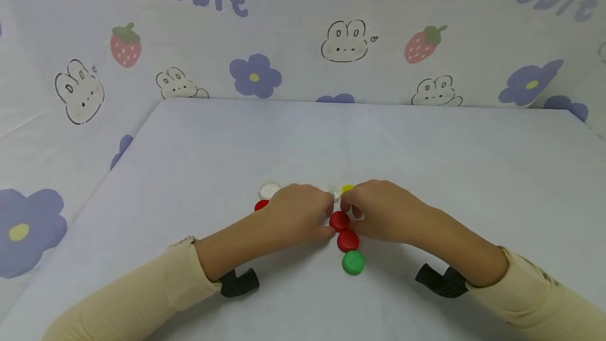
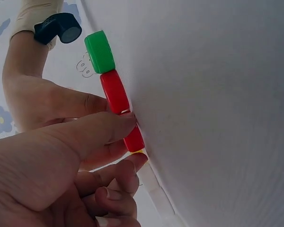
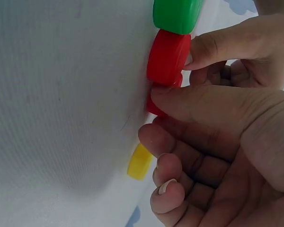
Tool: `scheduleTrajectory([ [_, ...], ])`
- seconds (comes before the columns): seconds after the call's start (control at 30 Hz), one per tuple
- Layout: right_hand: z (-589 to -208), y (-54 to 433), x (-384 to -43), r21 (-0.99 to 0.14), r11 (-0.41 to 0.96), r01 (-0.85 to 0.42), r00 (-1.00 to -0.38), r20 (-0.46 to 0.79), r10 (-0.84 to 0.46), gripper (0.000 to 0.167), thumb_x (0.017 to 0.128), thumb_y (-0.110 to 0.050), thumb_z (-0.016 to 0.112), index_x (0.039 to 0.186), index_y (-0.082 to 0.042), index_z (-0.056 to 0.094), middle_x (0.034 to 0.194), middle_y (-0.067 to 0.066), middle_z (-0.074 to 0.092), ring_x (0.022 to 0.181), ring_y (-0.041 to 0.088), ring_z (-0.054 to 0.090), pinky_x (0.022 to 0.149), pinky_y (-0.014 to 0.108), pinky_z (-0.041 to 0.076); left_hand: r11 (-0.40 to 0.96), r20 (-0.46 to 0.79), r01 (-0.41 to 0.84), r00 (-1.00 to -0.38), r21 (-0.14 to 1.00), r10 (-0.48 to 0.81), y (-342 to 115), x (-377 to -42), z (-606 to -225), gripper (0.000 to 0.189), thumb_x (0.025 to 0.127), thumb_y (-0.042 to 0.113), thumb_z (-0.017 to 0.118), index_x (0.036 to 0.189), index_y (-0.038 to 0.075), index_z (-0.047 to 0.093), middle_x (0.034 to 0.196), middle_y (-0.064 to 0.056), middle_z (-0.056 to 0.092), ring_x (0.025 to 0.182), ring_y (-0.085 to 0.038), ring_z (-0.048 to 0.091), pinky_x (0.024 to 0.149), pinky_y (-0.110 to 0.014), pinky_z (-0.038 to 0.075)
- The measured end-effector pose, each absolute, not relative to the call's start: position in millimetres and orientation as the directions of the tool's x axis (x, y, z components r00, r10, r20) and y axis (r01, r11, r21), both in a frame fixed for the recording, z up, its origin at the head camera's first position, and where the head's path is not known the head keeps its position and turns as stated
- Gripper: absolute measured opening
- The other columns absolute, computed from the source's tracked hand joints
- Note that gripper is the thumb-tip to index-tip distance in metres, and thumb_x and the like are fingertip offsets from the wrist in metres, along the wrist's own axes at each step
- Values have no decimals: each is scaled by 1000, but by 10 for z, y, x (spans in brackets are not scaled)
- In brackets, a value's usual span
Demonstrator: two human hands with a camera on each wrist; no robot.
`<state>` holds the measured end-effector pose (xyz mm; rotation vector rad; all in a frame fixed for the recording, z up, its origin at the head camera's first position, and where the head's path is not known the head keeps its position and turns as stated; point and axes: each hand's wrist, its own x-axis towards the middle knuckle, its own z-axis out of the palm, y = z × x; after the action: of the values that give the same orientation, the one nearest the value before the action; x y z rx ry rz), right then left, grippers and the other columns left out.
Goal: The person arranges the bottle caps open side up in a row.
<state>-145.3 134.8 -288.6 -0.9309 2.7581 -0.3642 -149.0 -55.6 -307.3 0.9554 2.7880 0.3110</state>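
Observation:
My left hand (image 1: 298,213) and right hand (image 1: 390,209) meet at a red bottle cap (image 1: 339,220), pinching it from both sides with thumbs and index fingers. Its near side touches a second red cap (image 1: 348,241), and a green cap (image 1: 353,262) follows in the same short line toward me. Past my right fingertips lies a yellow cap (image 1: 347,188), partly covered by that hand. A whitish clear cap (image 1: 333,192) shows between the hands. In the left wrist view, the left thumb (image 2: 120,124) covers part of the pinched cap.
Left of my left hand lie a white cap (image 1: 270,190) and another red cap (image 1: 261,204), the latter partly hidden by the hand. All rest on a white-covered table (image 1: 227,136). Behind it hangs a cloth (image 1: 293,25) printed with rabbits, strawberries and flowers.

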Motion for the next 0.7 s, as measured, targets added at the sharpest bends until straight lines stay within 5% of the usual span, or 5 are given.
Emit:
scheduleTrajectory([
  [0.7, -2924, 1360, -1512, -379, 695, -611, -724, -90, -684, 16, 85, -10, 83, 97, -12, 72, 79, -7, 61, 78, 12, 57, 69, 27, 49, 770, -130, 580, -770, 266, 625, -559, -1503, -3056, 19, 92, 25, 76, 96, 10, 65, 69, 3, 57, 65, -13, 54, 58, -25, 44],
])
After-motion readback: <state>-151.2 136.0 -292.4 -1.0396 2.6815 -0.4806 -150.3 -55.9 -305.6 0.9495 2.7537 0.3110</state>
